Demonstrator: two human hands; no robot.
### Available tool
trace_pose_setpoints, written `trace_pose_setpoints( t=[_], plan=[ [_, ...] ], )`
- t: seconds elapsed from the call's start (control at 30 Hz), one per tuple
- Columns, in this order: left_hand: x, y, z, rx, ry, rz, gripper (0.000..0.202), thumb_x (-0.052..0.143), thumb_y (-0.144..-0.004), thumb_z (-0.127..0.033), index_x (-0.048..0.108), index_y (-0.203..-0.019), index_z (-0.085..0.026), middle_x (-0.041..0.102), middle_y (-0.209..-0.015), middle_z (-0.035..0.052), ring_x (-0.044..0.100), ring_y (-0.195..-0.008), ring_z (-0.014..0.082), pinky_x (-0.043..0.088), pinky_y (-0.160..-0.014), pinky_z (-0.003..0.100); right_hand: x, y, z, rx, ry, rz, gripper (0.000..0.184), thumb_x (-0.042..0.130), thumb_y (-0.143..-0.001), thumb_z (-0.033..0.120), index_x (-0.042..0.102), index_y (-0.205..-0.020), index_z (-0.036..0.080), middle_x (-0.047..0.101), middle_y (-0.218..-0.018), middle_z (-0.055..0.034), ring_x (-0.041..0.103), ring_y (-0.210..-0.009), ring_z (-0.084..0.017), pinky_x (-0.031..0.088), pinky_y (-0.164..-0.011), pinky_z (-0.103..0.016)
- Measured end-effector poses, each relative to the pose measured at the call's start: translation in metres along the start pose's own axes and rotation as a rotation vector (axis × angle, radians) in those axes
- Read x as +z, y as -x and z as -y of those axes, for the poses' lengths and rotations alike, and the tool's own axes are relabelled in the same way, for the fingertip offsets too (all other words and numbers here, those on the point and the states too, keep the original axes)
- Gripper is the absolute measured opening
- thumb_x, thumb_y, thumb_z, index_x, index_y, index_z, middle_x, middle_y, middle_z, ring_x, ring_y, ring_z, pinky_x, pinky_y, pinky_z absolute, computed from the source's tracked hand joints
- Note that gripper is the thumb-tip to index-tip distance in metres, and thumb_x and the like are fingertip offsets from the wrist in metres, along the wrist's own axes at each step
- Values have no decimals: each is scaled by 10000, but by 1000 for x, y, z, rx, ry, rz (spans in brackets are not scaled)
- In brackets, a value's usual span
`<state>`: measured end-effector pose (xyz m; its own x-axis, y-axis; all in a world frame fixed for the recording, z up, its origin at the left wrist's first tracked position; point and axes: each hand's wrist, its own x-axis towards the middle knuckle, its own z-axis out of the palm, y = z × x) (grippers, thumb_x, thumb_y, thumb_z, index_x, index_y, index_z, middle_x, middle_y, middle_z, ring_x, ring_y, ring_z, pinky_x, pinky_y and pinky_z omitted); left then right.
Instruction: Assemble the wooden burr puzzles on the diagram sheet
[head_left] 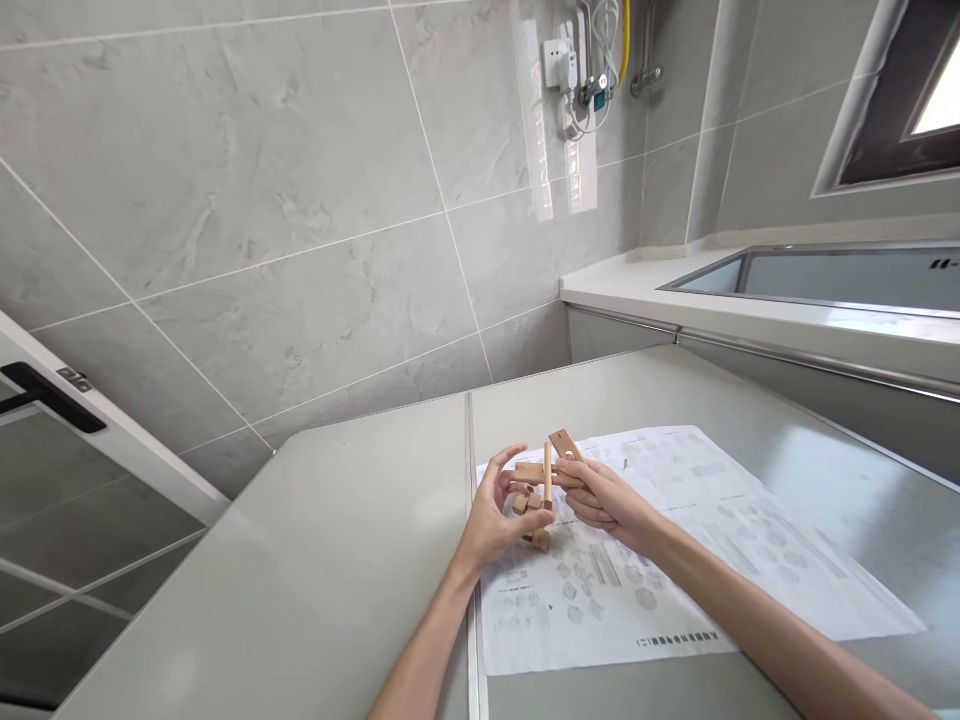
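Holding a part-built wooden puzzle (541,475) just above the instruction sheet (712,530) on the grey table (337,560): left hand (491,510) cups its left side with fingers curled and slightly spread, while right hand (607,500) pinches the horizontal bar from the right. Looks mid-assembly, with the crossed bars only partly interlocked and a small piece (541,541) under them, loose or attached I can't tell. Next move needs the left hand bracing firmly while a bar slides square into its notch, or the stack may fall apart.

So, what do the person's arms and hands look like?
The left forearm and the right forearm are bare, with no sleeve in view. The left hand and the right hand wear no gloves, and no watch, ring or bracelet shows.
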<state>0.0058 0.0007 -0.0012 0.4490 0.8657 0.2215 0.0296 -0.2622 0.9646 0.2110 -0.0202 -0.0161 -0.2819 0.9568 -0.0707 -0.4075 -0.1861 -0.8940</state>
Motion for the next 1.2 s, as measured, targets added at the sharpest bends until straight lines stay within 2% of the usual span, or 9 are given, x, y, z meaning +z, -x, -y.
trace_pose_setpoints(
  t=[0.1, 0.17, 0.3, 0.47, 0.63, 1.0, 1.2],
  plan=[
    [-1, 1, -1, 28, -17, 37, 1026, 991, -624, -309, 466, -1506, -324, 501, -1543, 118, 492, -1400, 326, 421, -1142, 450, 3, 2, 1, 32, 45, 34, 444, 678, -942, 563, 444, -755, 235, 253, -495, 127, 138, -435, -63, 106, -410, -239],
    [0, 2, -3, 3, -7, 65, 1054, 993, -622, -290, 443, -1520, -349, 415, -1626, 119, 431, -1463, 350, 401, -1175, 482, 5, 3, 1, 46, 71, 50, 419, 665, -952, 553, 461, -771, 234, 247, -490, 130, 137, -435, -65, 109, -414, -239],
    [1, 3, -6, -38, 19, 89, 1042, 982, -641, -282, 435, -1524, -355, 463, -1592, 139, 517, -1401, 354, 450, -1141, 508, 6, 4, 0, 52, 89, 50, 406, 653, -952, 556, 466, -785, 237, 259, -486, 129, 138, -435, -67, 115, -415, -238],
    [0, 2, -6, -20, 33, 84, 1004, 976, -646, -266, 466, -1508, -329, 483, -1572, 152, 489, -1425, 365, 468, -1127, 505, 5, 3, 2, 55, 89, 44, 439, 672, -926, 578, 444, -758, 242, 258, -490, 128, 134, -427, -64, 104, -402, -236],
    [-4, 0, -6, 1, 64, 119, 954, 950, -689, -272, 458, -1505, -318, 469, -1580, 160, 547, -1363, 353, 476, -1104, 509, 4, 3, 2, 50, 63, 35, 453, 684, -924, 568, 436, -733, 239, 275, -498, 120, 146, -426, -60, 102, -397, -234],
    [-5, -1, -5, 9, 66, 120, 957, 957, -679, -282, 469, -1501, -309, 461, -1593, 157, 436, -1463, 365, 469, -1113, 489, 3, 2, 2, 51, 65, 43, 472, 688, -920, 574, 419, -725, 239, 291, -498, 117, 172, -413, -56, 120, -392, -228],
    [-6, -1, -5, 6, 74, 126, 950, 957, -683, -293, 475, -1502, -313, 449, -1602, 156, 459, -1446, 364, 461, -1121, 504, 3, 3, 4, 53, 69, 40, 466, 678, -929, 560, 414, -717, 239, 292, -497, 114, 171, -415, -58, 115, -394, -230]
  ],
)
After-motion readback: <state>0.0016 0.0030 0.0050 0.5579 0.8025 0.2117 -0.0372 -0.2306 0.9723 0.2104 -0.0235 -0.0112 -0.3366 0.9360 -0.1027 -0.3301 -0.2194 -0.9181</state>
